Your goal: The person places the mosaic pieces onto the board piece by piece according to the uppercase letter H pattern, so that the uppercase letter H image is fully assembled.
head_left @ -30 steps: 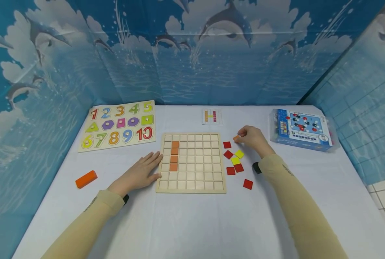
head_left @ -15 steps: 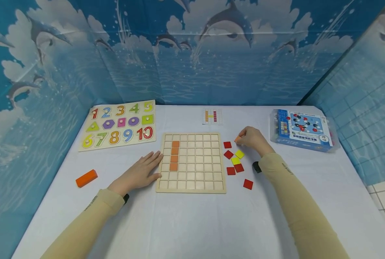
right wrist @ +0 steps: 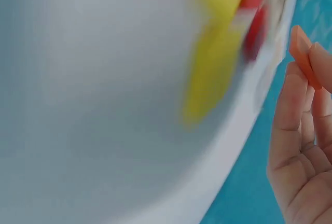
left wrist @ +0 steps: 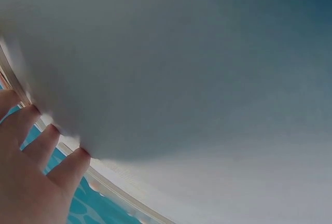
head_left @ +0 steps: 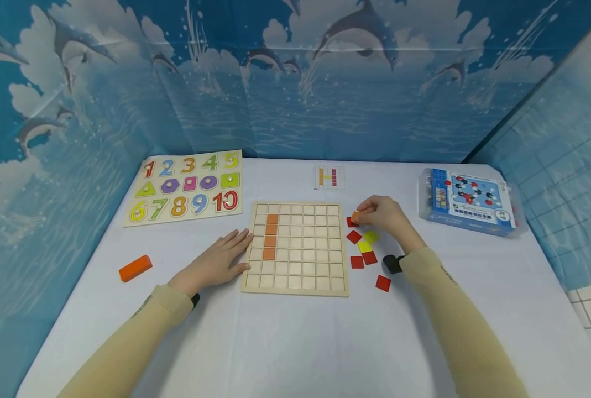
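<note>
Between thumb and fingertips my right hand (head_left: 383,216) pinches an orange square tile (right wrist: 305,58), held just above a red tile (head_left: 351,223) right of the board. My left hand (head_left: 214,261) lies flat on the table, its fingertips touching the left edge of the wooden grid board (head_left: 305,294). One column of the board holds several orange tiles (head_left: 270,241). Beside the board's right edge lie several red tiles (head_left: 354,237) and yellow tiles (head_left: 364,247); one yellow piece is partly under the right hand in the head view.
A small pattern card (head_left: 330,178) lies behind the board. The number puzzle (head_left: 183,189) is at the back left, with an orange block (head_left: 135,268) in front of it. A clear-sided boxed set (head_left: 469,202) stands at the back right.
The right hand has lifted the orange tile and carried it a little to the left, toward the board. The left hand stays in place at the board's edge. The head view has shifted slightly.
</note>
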Available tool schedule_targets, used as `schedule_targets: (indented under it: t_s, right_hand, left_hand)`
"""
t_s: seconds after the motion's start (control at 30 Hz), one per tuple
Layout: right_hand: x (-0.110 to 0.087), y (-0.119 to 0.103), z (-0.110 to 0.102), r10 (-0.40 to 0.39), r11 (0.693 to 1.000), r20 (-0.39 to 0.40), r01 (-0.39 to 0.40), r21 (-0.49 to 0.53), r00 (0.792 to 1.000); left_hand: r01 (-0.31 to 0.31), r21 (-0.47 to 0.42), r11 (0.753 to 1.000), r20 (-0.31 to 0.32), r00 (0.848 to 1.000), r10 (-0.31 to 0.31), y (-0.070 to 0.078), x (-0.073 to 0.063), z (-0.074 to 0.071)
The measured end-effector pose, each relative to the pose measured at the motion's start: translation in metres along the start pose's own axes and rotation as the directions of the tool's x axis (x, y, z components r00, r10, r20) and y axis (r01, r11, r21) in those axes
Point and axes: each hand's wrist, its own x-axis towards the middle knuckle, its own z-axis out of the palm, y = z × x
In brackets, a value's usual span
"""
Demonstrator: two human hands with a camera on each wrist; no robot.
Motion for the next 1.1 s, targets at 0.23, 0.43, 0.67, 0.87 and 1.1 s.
schedule_targets:
  t_s: [0.23, 0.43, 0.67, 0.87, 1.1]
  right_hand:
    - [-0.022, -0.036, 0.040, -0.137, 0.989, 0.058, 0.134, 0.056, 0.989]
    - [-0.042, -0.064, 0.085, -0.226, 0.971, 0.128, 0.212, 0.112, 0.966]
    - [-0.049, -0.082, 0.126, -0.296, 0.954, 0.182, 0.281, 0.102, 0.938]
    - [-0.049, -0.090, 0.146, -0.356, 0.934, 0.183, 0.356, 0.038, 0.916]
    - [-0.054, -0.100, 0.156, -0.411, 0.892, 0.197, 0.437, -0.112, 0.890]
  left_hand:
    - [0.002, -0.002, 1.000, 0.007, 1.000, -0.002, 0.000, 0.001, 0.000]
    - [0.020, -0.004, 1.000, 0.015, 1.000, -0.019, 0.000, 0.001, 0.000]
    - [0.016, -0.010, 1.000, 0.008, 1.000, -0.015, 0.001, 0.000, -0.001]
    - [0.003, -0.006, 1.000, -0.002, 1.000, -0.003, -0.001, 0.001, -0.001]
    - [-0.013, -0.009, 1.000, -0.020, 1.000, 0.013, -0.001, 0.001, 0.001]
